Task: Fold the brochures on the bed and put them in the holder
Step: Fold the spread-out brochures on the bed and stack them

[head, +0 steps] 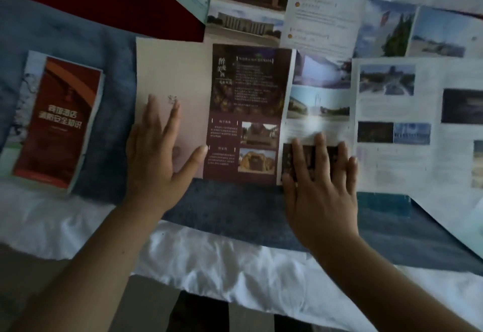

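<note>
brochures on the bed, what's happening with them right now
A person is working on an open maroon-and-beige brochure. The left hand lies flat on its beige panel, and the right hand lies flat on its photo panel. One folded red brochure lies to the left. Other unfolded brochures lie spread beyond.

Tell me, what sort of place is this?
Probably a bedroom, perhaps a hotel room: a white bedsheet lies under a blue blanket, with open brochures and a folded red brochure spread on top.
</note>
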`<state>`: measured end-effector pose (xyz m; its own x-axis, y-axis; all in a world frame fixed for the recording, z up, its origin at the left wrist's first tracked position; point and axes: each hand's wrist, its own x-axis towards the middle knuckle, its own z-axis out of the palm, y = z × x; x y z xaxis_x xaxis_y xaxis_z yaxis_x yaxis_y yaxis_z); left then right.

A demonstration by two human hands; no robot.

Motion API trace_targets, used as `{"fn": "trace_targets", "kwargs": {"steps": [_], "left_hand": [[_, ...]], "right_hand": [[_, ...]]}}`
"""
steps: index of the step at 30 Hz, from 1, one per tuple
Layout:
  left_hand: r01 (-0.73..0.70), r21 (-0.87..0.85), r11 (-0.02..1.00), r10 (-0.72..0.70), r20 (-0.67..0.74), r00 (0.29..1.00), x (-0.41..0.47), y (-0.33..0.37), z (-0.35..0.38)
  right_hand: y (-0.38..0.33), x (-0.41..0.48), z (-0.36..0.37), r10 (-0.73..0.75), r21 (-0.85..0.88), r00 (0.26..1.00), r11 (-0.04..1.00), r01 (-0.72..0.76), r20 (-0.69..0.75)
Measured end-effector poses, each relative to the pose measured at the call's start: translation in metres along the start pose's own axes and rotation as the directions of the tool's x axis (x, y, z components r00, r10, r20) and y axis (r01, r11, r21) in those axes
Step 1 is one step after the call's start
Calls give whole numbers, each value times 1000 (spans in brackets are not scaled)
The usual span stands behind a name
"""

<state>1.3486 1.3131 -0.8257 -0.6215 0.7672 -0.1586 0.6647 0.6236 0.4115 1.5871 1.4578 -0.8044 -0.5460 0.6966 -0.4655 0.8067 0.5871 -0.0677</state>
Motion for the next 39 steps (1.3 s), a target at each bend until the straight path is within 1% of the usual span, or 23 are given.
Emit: {"fn": "trace_targets", "kwargs": {"steps": [3, 6, 8, 11, 12, 15, 17, 21, 24, 27, 31, 33, 35, 38, 39], "left_hand": [[58, 49, 997, -57, -6, 998, -14, 0, 2], [110, 10, 994, -109, -10, 994, -19, -5, 5], [122, 16, 992, -121, -16, 992, -17, -8, 8], [124, 102, 987, -121, -28, 992, -15, -9, 11], [132, 106, 986, -128, -43, 991, -15, -9, 11], [169, 3, 986, -167, -109, 980, -12, -8, 10], [191, -49, 980, -196, -114, 974, -9, -7, 9], [207, -61, 976, -211, -56, 976, -7, 0, 8], [208, -156, 965, -212, -9, 977, -9, 9, 4], [198, -206, 958, -195, 35, 980, -11, 25, 1], [243, -303, 922, -234, 67, 970, -5, 47, -5], [229, -362, 904, -212, 87, 973, -2, 56, -7], [179, -391, 903, -152, 101, 983, -3, 69, -7], [84, -353, 932, -44, 119, 992, -9, 97, -2], [77, -346, 935, -31, 135, 990, -11, 108, 2]], "right_hand": [[-19, -32, 7, -12, 9, 999, 1000, 11, 31], [-19, -37, 10, -56, 50, 998, 997, 58, -35], [-6, -24, 6, -70, 47, 993, 996, 75, -99], [32, 10, -1, -52, 13, 985, 998, 54, -164], [48, 21, -5, -51, -1, 983, 999, 52, -175], [90, 40, -10, -70, 17, 979, 997, 75, -189], [101, 44, -6, -88, 25, 975, 995, 95, -202], [101, 49, 3, -99, 14, 962, 994, 106, -254], [103, 50, 7, -106, 20, 950, 993, 117, -294], [105, 52, 11, -117, 14, 938, 992, 129, -326], [107, 53, 13, -121, -3, 941, 992, 127, -316], [108, 53, 13, -120, -10, 945, 992, 123, -304], [108, 53, 13, -119, -9, 950, 992, 122, -289], [107, 52, 9, -126, 7, 956, 991, 133, -266], [108, 52, 7, -132, 18, 957, 990, 141, -257]]}}
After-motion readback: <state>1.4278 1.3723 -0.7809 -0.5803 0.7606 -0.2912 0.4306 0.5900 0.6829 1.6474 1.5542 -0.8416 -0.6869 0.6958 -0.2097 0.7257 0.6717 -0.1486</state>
